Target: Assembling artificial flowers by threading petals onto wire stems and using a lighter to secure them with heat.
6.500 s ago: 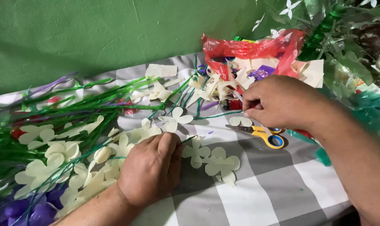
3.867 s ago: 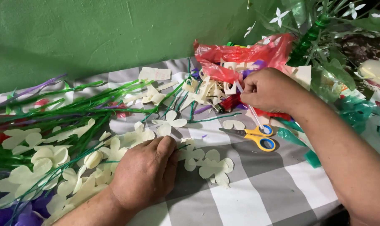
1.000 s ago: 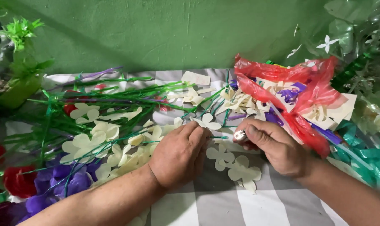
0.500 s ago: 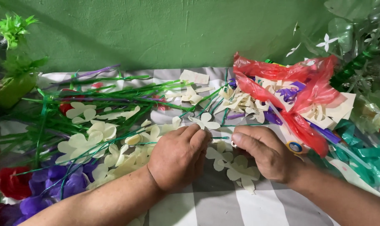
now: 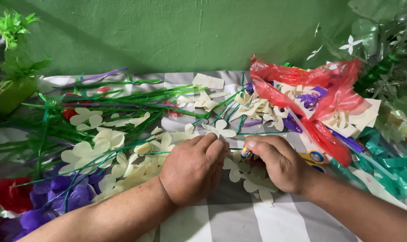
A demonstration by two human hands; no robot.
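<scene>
The left hand (image 5: 192,168) lies palm down on the cream paper flowers (image 5: 140,163), fingers together, pinning a thin green stem (image 5: 234,149) that runs toward the right hand (image 5: 277,161). That hand's thumb and fingers are pinched on a small multicoloured piece (image 5: 245,153) at the stem's end, above the checked cloth (image 5: 239,224).

Bare checked cloth (image 5: 257,224) near edge passable; green stems (image 5: 122,96) block left, red bag (image 5: 320,89) right, cream flowers (image 5: 252,177) between.
</scene>
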